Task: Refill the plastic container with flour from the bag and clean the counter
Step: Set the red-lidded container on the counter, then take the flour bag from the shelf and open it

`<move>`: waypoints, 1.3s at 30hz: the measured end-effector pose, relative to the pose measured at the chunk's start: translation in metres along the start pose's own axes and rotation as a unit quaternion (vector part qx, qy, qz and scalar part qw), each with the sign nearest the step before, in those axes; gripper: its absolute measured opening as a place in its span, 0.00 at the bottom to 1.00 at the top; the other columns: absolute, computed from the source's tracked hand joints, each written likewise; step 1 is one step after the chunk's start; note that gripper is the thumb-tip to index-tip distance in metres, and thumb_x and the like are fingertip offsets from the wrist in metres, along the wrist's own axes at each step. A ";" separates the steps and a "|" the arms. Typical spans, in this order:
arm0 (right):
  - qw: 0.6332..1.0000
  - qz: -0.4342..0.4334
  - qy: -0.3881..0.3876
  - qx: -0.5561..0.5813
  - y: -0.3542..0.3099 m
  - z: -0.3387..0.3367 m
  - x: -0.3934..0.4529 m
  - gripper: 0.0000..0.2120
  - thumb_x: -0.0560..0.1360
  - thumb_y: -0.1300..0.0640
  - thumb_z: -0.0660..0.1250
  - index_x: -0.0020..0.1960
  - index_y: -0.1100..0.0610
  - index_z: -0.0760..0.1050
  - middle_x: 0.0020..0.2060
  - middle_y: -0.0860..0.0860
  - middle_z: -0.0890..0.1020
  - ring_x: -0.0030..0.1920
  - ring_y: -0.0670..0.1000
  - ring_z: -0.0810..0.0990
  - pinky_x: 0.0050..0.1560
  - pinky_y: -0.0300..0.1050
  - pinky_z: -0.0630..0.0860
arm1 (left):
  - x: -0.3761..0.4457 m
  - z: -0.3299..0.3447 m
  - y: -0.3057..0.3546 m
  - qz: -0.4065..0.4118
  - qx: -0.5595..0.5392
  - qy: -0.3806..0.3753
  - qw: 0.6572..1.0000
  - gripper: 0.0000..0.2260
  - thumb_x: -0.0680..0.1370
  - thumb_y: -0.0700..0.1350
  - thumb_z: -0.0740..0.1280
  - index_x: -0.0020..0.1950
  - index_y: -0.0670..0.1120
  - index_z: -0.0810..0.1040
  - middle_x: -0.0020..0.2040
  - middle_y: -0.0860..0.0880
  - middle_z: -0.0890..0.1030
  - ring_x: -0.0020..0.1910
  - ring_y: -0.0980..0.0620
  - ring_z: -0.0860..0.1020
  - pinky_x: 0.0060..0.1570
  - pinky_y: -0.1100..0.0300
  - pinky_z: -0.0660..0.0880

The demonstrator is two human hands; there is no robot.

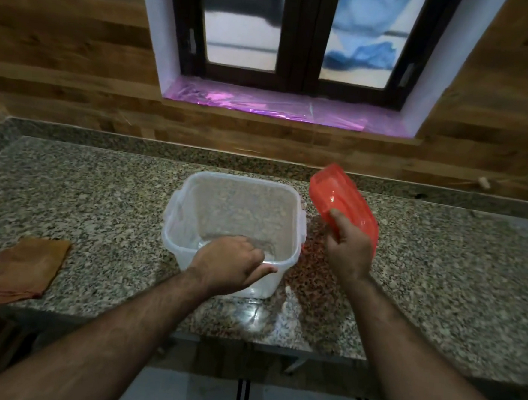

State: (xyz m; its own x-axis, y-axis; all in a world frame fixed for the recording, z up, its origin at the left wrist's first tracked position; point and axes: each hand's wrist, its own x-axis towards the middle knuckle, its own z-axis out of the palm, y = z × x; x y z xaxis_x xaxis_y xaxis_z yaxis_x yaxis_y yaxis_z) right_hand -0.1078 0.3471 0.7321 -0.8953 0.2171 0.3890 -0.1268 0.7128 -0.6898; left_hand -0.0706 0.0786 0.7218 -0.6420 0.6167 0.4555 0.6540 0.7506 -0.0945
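A clear square plastic container (238, 198) stands open and empty on the granite counter (100, 194), in the middle. My left hand (230, 264) grips its near rim, thumb outside and fingers curled over the edge. To the right of the container, my right hand (348, 246) holds the red translucent lid (343, 202) tilted up above the counter, thumb on its upper face. No flour bag is in view.
A folded brown cloth (23, 266) lies at the counter's near left edge. A wood-panelled wall and a window with a pink-lined sill (278, 105) stand behind. The counter's front edge runs just below my forearms.
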 end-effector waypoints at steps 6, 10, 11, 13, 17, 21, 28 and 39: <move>0.972 0.035 -0.161 -0.170 0.051 0.028 -0.011 0.21 0.82 0.56 0.70 0.73 0.44 0.78 0.56 0.56 0.88 0.53 0.59 0.87 0.53 0.46 0.80 | 0.001 -0.003 0.002 -0.020 -0.027 -0.027 0.999 0.26 0.86 0.64 0.55 0.38 0.49 0.78 0.33 0.50 0.78 0.33 0.48 0.77 0.34 0.55 0.74; 0.924 0.019 -0.274 -0.267 0.078 0.044 -0.022 0.15 0.80 0.58 0.66 0.64 0.46 0.81 0.54 0.54 0.88 0.52 0.59 0.86 0.51 0.47 0.78 | 0.001 -0.003 0.003 -0.036 -0.025 -0.052 0.998 0.28 0.86 0.65 0.52 0.38 0.49 0.77 0.33 0.53 0.76 0.33 0.51 0.75 0.34 0.56 0.74; 0.912 0.014 -0.300 -0.279 0.084 0.047 -0.026 0.15 0.80 0.58 0.65 0.63 0.47 0.82 0.54 0.54 0.88 0.53 0.58 0.86 0.52 0.47 0.78 | 0.001 -0.003 0.003 -0.036 -0.023 -0.051 0.998 0.29 0.86 0.66 0.51 0.38 0.49 0.77 0.33 0.52 0.76 0.34 0.50 0.76 0.34 0.56 0.75; 0.889 0.006 -0.349 -0.297 0.091 0.051 -0.034 0.13 0.80 0.58 0.66 0.61 0.48 0.83 0.55 0.55 0.88 0.55 0.58 0.85 0.55 0.48 0.79 | 0.001 -0.002 0.003 -0.037 -0.018 -0.051 0.998 0.29 0.86 0.66 0.51 0.38 0.49 0.77 0.33 0.52 0.77 0.34 0.49 0.77 0.34 0.55 0.76; 0.865 0.019 -0.406 -0.296 0.102 0.054 -0.039 0.08 0.79 0.52 0.71 0.57 0.51 0.84 0.51 0.53 0.88 0.53 0.58 0.86 0.51 0.46 0.79 | 0.002 -0.004 0.005 -0.041 -0.018 -0.064 0.997 0.29 0.86 0.66 0.50 0.38 0.49 0.77 0.33 0.51 0.77 0.34 0.48 0.77 0.35 0.53 0.78; 0.959 0.147 -0.238 -0.053 0.074 0.040 -0.030 0.10 0.82 0.53 0.71 0.59 0.55 0.85 0.49 0.50 0.87 0.50 0.53 0.85 0.51 0.47 0.82 | 0.003 -0.008 0.007 -0.023 0.007 -0.037 0.999 0.27 0.85 0.64 0.55 0.36 0.49 0.77 0.32 0.50 0.78 0.32 0.47 0.77 0.33 0.57 0.68; 0.979 0.021 0.008 0.201 -0.060 0.009 0.039 0.20 0.85 0.46 0.63 0.44 0.57 0.83 0.36 0.49 0.84 0.38 0.48 0.81 0.38 0.44 0.75 | -0.008 -0.039 -0.007 -0.120 -0.010 0.048 0.992 0.24 0.85 0.60 0.60 0.38 0.46 0.80 0.33 0.49 0.79 0.33 0.46 0.77 0.35 0.55 0.69; 0.953 -0.260 -0.085 0.131 -0.328 0.106 0.083 0.23 0.82 0.38 0.64 0.40 0.56 0.79 0.31 0.49 0.80 0.35 0.54 0.79 0.35 0.51 0.73 | -0.051 -0.183 -0.148 -0.399 -0.013 0.245 0.884 0.10 0.83 0.53 0.67 0.52 0.49 0.84 0.45 0.52 0.85 0.47 0.46 0.82 0.45 0.51 0.77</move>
State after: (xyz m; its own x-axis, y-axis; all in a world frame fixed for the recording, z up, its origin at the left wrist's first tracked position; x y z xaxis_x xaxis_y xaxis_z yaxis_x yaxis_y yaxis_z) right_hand -0.1861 0.0610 0.9262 -0.7351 -0.2466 0.6315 -0.6550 0.4982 -0.5680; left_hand -0.0609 -0.1077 0.8746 -0.6572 -0.2865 0.6972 0.0848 0.8909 0.4461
